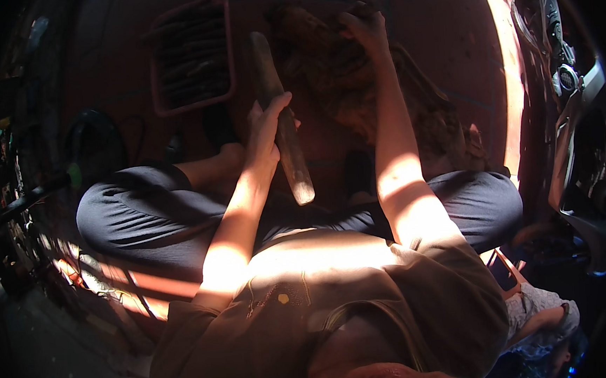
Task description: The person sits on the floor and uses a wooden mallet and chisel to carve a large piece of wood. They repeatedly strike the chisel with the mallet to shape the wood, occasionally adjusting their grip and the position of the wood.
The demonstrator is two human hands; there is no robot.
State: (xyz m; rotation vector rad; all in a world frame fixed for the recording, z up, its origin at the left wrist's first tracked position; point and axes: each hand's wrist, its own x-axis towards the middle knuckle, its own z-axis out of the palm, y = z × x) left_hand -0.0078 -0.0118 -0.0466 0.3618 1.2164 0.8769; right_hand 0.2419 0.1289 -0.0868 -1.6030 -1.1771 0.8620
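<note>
While the person sits cross-legged on the reddish floor point(446, 31), the left hand point(267, 125) is wrapped around a thick wooden stick point(281, 120), holding it tilted above the knees. The right hand point(365, 26) reaches further out and grips the top of a rough brown wooden lump point(322, 54) lying on the floor. Left of the stick sits a reddish crate point(192, 56) with dark, indistinct contents. A dark rounded object point(92, 137) lies beside the left knee.

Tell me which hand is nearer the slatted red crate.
Left. The left hand, gripping a wooden stick, sits just right of the crate; the right hand is farther right, on a brown lump.
</note>
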